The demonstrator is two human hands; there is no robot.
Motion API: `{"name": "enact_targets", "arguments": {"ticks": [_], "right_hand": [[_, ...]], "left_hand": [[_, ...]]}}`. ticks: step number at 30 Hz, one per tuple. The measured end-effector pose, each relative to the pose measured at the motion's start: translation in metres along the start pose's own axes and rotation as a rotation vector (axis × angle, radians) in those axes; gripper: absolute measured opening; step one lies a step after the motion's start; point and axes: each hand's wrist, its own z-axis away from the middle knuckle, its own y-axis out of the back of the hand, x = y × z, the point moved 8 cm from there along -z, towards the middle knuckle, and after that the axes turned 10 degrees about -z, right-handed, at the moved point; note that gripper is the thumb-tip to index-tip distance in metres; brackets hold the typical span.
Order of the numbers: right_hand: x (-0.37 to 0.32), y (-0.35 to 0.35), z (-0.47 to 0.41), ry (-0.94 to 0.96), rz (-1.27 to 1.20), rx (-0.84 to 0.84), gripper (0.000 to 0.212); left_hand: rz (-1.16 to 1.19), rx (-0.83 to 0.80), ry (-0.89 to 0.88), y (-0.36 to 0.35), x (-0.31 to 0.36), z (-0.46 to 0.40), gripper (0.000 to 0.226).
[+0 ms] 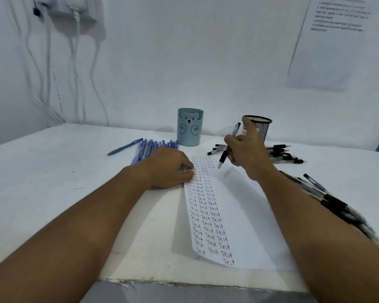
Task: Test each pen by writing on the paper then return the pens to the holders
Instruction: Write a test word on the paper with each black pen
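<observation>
A white paper (239, 215) filled with columns of the word "Test" lies in front of me. My left hand (169, 168) presses on its upper left edge, fingers curled down onto the sheet. My right hand (245, 153) grips a black pen (224, 156), its tip hovering just above the paper's top right. A blue bear-face holder (188, 130) and a black mesh holder (259, 127) stand at the back. Blue pens (149, 148) lie left of the bear holder. Black pens (280, 153) lie right of my hand.
More black pens (328, 200) are spread along the table's right side beside my right forearm. White cables (74, 73) hang down the wall at the back left. A printed sheet (328, 40) is fixed to the right wall. The table's front edge (184, 281) is close.
</observation>
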Motion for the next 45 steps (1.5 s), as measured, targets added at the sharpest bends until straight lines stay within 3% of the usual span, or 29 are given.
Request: {"name": "enact_targets", "arguments": {"ticks": [10,14,18,26,29,31,33,38,41,45], "right_hand": [[0.014,0.013,0.000,-0.082,-0.112,0.158,0.038],[0.021,0.015,-0.001,-0.130,-0.171,0.180,0.040],[0.023,0.015,0.004,-0.159,-0.197,0.168,0.036],[0.013,0.020,0.006,-0.096,-0.279,0.245,0.024],[0.017,0.017,0.004,-0.101,-0.162,0.206,0.014],[0.018,0.014,0.005,-0.114,-0.120,0.154,0.033],[0.019,0.008,0.007,-0.131,-0.173,0.104,0.037],[0.026,-0.009,0.008,-0.166,-0.263,0.000,0.017],[0.033,-0.015,0.009,-0.187,-0.253,-0.083,0.045],[0.036,-0.017,0.009,-0.184,-0.211,-0.126,0.023]], "left_hand": [[-0.019,0.014,0.000,0.002,0.004,-0.001,0.036],[-0.031,0.018,-0.003,0.002,0.004,-0.001,0.038],[-0.033,0.004,-0.011,0.002,0.006,0.001,0.054],[-0.014,0.002,-0.006,0.002,0.005,0.002,0.042],[-0.020,-0.002,0.003,0.003,0.005,0.002,0.044],[-0.023,-0.007,0.000,0.002,0.005,0.002,0.044],[-0.026,-0.015,0.003,0.001,0.005,0.002,0.049],[-0.032,-0.007,0.004,0.000,0.003,-0.001,0.036],[-0.023,0.003,0.005,0.000,0.003,-0.001,0.035],[-0.007,0.005,0.008,0.001,0.003,-0.001,0.036]]}}
